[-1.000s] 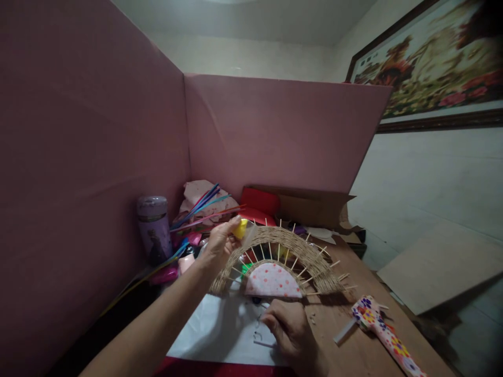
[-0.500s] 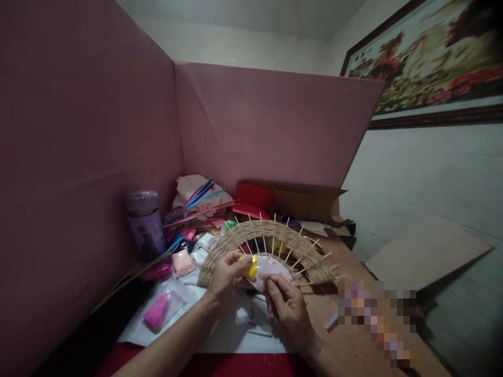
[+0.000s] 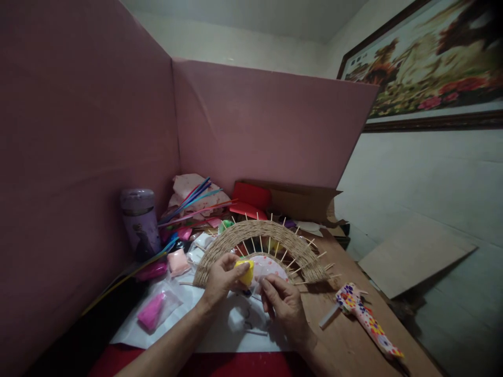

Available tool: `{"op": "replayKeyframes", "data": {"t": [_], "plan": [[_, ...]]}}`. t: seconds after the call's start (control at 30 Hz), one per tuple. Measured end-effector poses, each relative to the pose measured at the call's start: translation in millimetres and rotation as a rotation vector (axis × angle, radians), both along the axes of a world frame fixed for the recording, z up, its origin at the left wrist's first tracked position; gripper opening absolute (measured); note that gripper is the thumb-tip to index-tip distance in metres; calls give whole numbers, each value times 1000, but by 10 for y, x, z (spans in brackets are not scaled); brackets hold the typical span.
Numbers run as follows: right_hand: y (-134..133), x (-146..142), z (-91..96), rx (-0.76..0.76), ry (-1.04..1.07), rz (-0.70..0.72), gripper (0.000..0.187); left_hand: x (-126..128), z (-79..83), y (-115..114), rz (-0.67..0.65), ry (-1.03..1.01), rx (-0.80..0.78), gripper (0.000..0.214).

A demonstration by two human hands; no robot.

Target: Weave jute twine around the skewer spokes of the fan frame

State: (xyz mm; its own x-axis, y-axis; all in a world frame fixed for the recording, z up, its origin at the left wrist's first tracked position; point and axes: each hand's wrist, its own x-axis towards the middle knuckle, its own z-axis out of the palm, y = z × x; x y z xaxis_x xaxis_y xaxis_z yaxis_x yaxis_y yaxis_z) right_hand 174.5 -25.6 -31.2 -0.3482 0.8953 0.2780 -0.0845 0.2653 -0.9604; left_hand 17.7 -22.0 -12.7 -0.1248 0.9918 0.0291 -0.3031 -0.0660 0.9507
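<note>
My left hand (image 3: 220, 277) pinches a yellow lump of what looks like modelling clay (image 3: 244, 273) in a clear plastic bag (image 3: 258, 272). Opposite it, my right hand (image 3: 286, 305) has thumb and fingers closed on the bag's edge. Both hands are above the near side of a woven half-round fan shape (image 3: 255, 229), whose thin sticks poke out past the twisted-cord band. At its centre is a white half-disc with pink dots (image 3: 277, 268), partly hidden by the hands and bag. White paper (image 3: 220, 335) lies beneath.
On the left stand a purple tumbler (image 3: 140, 222), a bagged bright pink lump (image 3: 151, 311) and a peach packet (image 3: 178, 262). Coloured pipe cleaners (image 3: 192, 198) and a red box (image 3: 251, 195) lie behind. A flower-patterned object (image 3: 367, 319) with a translucent stick lies right.
The view has swung slightly to the right. The yellow lump has tilted in my left hand, and my right hand still grips the bag, with more of the dotted half-disc showing.
</note>
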Motion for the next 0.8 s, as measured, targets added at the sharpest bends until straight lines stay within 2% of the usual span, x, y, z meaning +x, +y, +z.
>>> {"op": "replayKeyframes", "data": {"t": [0.53, 0.8], "plan": [[-19, 9, 31, 90, -51, 2, 24, -1, -3, -12, 9, -1, 15, 39], [-12, 13, 44, 3, -28, 11, 26, 4, -13, -7, -16, -3, -1, 40]]}}
